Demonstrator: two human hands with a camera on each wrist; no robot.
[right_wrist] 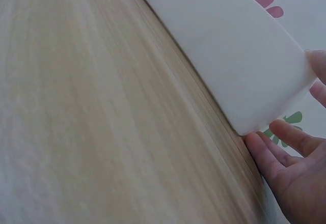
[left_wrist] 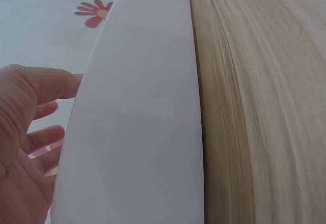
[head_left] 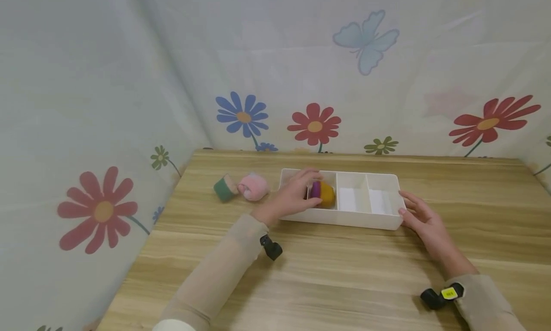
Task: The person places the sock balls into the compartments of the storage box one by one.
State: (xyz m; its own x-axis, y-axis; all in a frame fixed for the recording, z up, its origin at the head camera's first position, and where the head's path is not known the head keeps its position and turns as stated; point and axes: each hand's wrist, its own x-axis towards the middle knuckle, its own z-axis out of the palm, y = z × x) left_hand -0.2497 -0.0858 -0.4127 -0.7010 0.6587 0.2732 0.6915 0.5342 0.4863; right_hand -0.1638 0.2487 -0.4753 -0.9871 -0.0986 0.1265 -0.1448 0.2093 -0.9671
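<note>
A long white divided tray point(head_left: 344, 217) lies across the wooden table. In its left part sits a soft purple and mustard-yellow bundle point(head_left: 327, 196). My left hand point(head_left: 292, 194) reaches over the tray's near wall, with thumb and fingers around the bundle's purple side. In the left wrist view that wall hides the bundle, and the left hand point(left_wrist: 25, 132) shows beyond it with the thumb at the rim. My right hand point(head_left: 426, 226) holds the tray's right end, thumb near the front corner. The right wrist view shows the right hand's fingertips point(right_wrist: 254, 145) low at that end.
Left of the tray lie a pink rolled bundle point(head_left: 254, 186) and a green-and-beige one point(head_left: 225, 188), side by side. Thin dividers point(head_left: 369, 199) split the tray's right part. A flower-printed cloth point(head_left: 275, 58) hangs behind the table point(head_left: 336, 278) and along its left side.
</note>
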